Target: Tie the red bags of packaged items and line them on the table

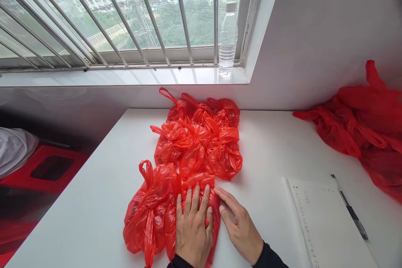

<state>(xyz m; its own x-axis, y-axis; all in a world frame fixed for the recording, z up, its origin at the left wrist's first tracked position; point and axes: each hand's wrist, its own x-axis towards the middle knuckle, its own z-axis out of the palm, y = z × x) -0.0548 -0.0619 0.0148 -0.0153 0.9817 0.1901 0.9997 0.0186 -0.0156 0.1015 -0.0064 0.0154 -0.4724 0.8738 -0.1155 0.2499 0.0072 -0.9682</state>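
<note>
My left hand (195, 227) lies flat on a red plastic bag (198, 179) at the table's near side, its fingers stretched out over the crinkled film. Close by on the right, my right hand (241, 225) has its fingertips at that bag's right edge, with thumb and index finger apart. Left of the left hand sits another red plastic bag (152, 209), knotted and bulging, its handle loop standing up. Beyond both hands, several knotted red bags (196, 144) stand packed together in rows. What the bags contain cannot be made out.
A white table (103, 201) carries everything. On the right lie an open notebook (326, 222) and a black pen (354, 213), with a heap of red bags (361, 121) behind. A half-filled water bottle (228, 42) stands on the windowsill. A red stool (47, 167) is at left.
</note>
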